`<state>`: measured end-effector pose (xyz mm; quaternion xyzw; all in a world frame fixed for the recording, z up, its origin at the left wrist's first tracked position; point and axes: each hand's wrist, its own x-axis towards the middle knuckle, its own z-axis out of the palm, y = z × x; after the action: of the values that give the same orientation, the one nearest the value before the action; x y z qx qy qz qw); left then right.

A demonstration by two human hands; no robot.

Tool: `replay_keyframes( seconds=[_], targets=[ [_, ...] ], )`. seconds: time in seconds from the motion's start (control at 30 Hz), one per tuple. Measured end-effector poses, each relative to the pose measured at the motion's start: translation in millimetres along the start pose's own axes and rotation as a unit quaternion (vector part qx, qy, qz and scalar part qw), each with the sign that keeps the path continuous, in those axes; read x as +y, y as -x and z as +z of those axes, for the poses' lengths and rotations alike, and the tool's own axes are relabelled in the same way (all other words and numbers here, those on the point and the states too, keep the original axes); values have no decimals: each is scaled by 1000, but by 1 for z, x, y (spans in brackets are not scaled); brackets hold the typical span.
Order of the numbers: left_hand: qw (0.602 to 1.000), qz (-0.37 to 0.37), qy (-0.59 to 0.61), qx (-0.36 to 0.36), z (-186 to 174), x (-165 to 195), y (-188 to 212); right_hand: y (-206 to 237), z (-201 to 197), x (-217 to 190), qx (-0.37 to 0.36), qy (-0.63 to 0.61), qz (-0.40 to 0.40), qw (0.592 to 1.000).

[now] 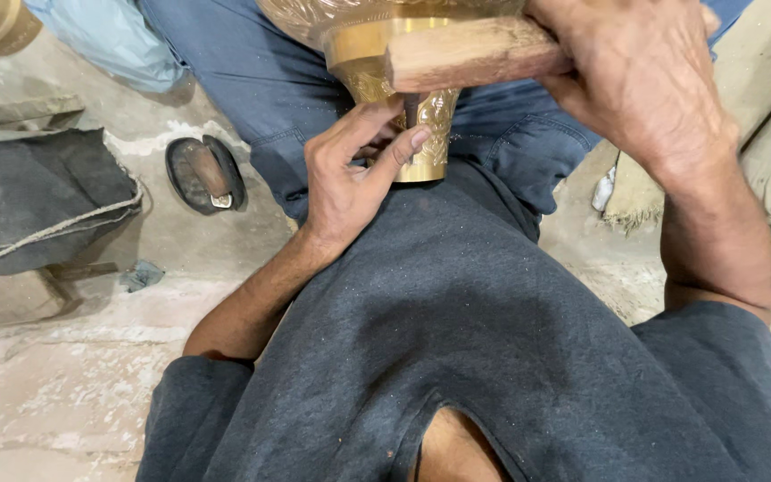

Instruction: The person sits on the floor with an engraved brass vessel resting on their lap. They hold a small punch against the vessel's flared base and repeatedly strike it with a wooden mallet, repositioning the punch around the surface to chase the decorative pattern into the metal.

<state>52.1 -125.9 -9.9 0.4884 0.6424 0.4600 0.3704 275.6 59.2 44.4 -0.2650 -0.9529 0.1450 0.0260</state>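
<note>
A seated person is steadying an engraved brass vessel (403, 80) across the lap, its flared foot lying just under the fingers (403, 143) of the left hand (345, 183), which are pinching what looks like a thin dark punch (414, 112) against the relief, though shadow is hiding its tip. The right hand (635, 80) is wrapping its fingers tightly around a wooden block (470, 54) just above those fingertips. A glancing blow could be catching the left thumb or sliding the tool across the pattern, since the round vessel is resting unclamped.
</note>
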Motion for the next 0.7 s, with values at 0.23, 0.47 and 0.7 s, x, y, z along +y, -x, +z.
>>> replay_keyframes(
  seconds=[0.23, 0.47, 0.7],
  targets=[
    [1000, 6, 8, -6, -1, -2, 0, 1, 3, 0, 19, -30, 13, 999],
    [1000, 0, 7, -23, -3, -3, -2, 1, 0, -5, 52, 41, -6, 998],
    [999, -1, 3, -39, -3, -3, -3, 0, -1, -6, 37, -60, 20, 997]
  ],
)
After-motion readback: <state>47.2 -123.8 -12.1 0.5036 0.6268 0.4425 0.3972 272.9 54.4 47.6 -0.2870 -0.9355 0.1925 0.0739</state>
